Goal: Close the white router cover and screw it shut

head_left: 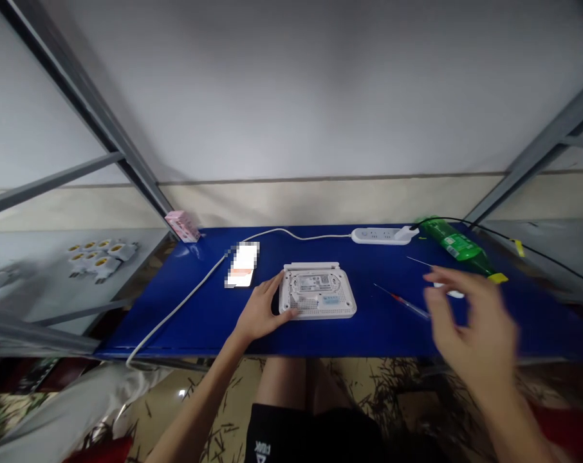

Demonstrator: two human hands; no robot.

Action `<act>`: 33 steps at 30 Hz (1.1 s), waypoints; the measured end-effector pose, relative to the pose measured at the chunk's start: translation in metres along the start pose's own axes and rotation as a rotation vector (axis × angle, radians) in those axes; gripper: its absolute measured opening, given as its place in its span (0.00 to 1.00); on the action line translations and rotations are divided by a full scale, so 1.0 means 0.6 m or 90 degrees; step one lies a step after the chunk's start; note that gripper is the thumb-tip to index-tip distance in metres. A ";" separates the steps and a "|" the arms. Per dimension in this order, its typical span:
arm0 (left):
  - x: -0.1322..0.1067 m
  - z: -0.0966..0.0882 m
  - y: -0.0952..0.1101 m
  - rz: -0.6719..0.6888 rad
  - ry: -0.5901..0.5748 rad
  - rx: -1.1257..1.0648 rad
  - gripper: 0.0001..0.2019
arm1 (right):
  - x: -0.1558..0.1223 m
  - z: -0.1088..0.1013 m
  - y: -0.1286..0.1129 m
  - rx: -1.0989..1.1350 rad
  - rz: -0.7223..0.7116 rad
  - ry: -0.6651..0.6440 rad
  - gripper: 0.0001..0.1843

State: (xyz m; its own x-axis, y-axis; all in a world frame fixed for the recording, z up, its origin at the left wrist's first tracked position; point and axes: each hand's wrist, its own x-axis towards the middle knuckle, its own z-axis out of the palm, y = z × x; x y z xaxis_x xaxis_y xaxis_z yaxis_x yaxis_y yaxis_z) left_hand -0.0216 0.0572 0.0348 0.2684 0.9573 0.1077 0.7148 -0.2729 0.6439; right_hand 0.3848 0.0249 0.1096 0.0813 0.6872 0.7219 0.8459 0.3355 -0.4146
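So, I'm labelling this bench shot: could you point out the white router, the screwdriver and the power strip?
White router (315, 293): head view, on its upturned underside, near the middle.
Screwdriver (408, 305): head view, on the handle.
Power strip (380, 236): head view, on its white body.

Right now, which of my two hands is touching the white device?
Your left hand: it touches the left end of the white device, while your right hand is away from it.

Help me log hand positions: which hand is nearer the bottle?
Right: the right hand is just this side of the bottle; the left hand is farther left, on the router.
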 end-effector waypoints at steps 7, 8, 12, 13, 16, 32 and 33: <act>0.003 -0.002 -0.006 -0.005 -0.012 -0.008 0.53 | -0.115 0.075 0.186 -0.221 0.040 -0.188 0.34; 0.004 -0.002 -0.007 -0.002 -0.012 -0.008 0.53 | -0.126 0.079 0.200 -0.229 0.053 -0.191 0.34; 0.004 -0.001 -0.010 0.006 -0.010 -0.003 0.54 | -0.141 0.089 0.217 -0.197 0.080 -0.154 0.35; 0.003 -0.001 -0.011 0.007 -0.011 -0.001 0.54 | -0.140 0.090 0.217 -0.180 0.084 -0.141 0.36; 0.002 -0.001 -0.012 0.012 -0.014 0.008 0.54 | -0.133 0.091 0.213 -0.123 0.088 -0.115 0.38; 0.005 0.004 -0.023 0.032 0.011 0.029 0.50 | -0.152 0.079 0.200 -0.088 0.210 -0.090 0.37; 0.005 0.004 -0.024 0.033 0.011 0.028 0.49 | -0.150 0.079 0.200 -0.082 0.203 -0.097 0.35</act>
State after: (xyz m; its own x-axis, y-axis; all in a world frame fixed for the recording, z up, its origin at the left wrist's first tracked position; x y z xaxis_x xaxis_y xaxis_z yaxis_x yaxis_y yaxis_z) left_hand -0.0293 0.0636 0.0239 0.2950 0.9431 0.1532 0.7277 -0.3257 0.6036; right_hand 0.4541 0.0335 -0.0314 0.2804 0.8351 0.4732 0.8509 0.0119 -0.5252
